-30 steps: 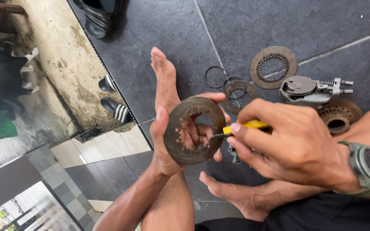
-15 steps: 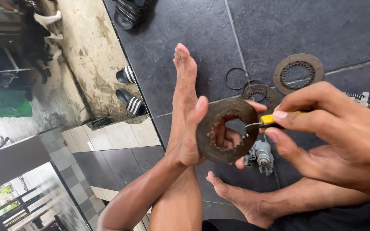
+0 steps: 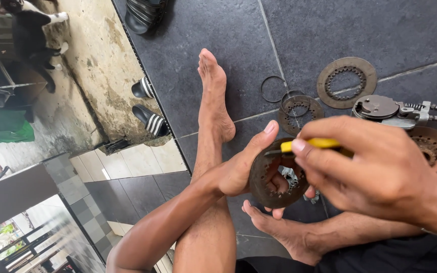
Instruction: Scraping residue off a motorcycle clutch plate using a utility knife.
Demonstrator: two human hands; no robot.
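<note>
The left hand (image 3: 241, 169) clamps a rusty toothed disc (image 3: 274, 179) upright above the legs, thumb over its rim, fingers through the centre. The right hand (image 3: 380, 174) closes on a yellow-handled tool (image 3: 309, 144), its tip seemingly at the disc's upper rim, though the fingers hide it. This looks like scraping or prying; the next stroke needs a steady disc. More discs (image 3: 346, 82), rings (image 3: 273, 89) and a metal assembly (image 3: 393, 112) lie on the tiled floor (image 3: 390, 30)

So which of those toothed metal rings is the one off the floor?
The rusty ring gripped in the left hand; the other rings lie flat on the dark tiles.
</note>
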